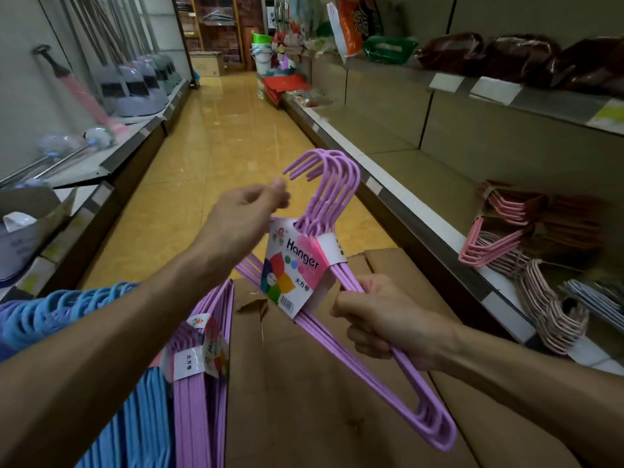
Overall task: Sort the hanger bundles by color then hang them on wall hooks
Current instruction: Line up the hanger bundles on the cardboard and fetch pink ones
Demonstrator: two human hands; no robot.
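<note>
Sorting looks partly done: blue hanger bundles [50, 312] sit far left, another purple bundle [202, 366] beside them against the cardboard box [304, 383]. Left hand [243, 214] hovers by the hooks, fingers loosely curled, holding nothing clear. Right hand [374, 319] clamps the lifted purple hanger bundle [337, 265]. Pink bundles [499, 224] lie on the right shelf. No wall hooks visible; hanging all seems left.

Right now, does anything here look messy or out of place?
Yes. On the lower right shelf, the pink hanger bundles lie tumbled at odd angles instead of hanging. The purple bundle gripped by the right hand looks intact.
</note>
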